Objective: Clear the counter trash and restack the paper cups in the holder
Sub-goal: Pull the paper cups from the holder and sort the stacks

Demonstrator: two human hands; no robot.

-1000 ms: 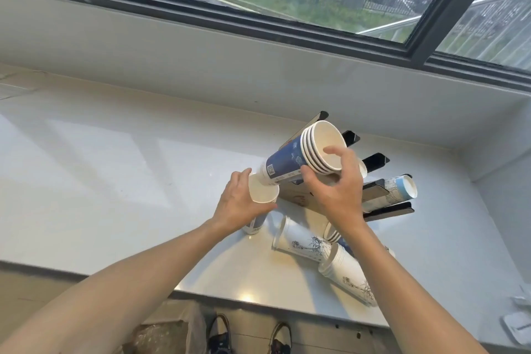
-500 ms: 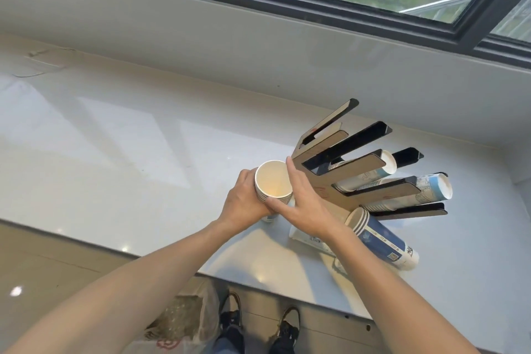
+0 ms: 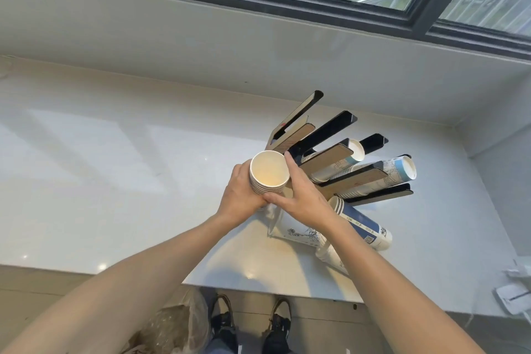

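An upright stack of paper cups (image 3: 269,174), mouth toward me, is held between both hands just left of the cup holder (image 3: 330,152). My left hand (image 3: 242,195) wraps its left side and my right hand (image 3: 301,195) presses its right side. The black-and-brown slatted holder keeps two cup stacks (image 3: 396,171) in its right slots. On the counter below it lie a blue-printed stack (image 3: 363,225) and white cups with ink drawings (image 3: 296,231), partly hidden by my right forearm.
The white counter (image 3: 115,181) runs left along a wall under a window. A clear plastic bag (image 3: 172,327) sits on the floor by my shoes. A small white device (image 3: 514,296) lies at the counter's right edge.
A second ago my right hand held a blue stack up by the holder; that stack now lies on the counter. Both hands have closed on the upright stack.
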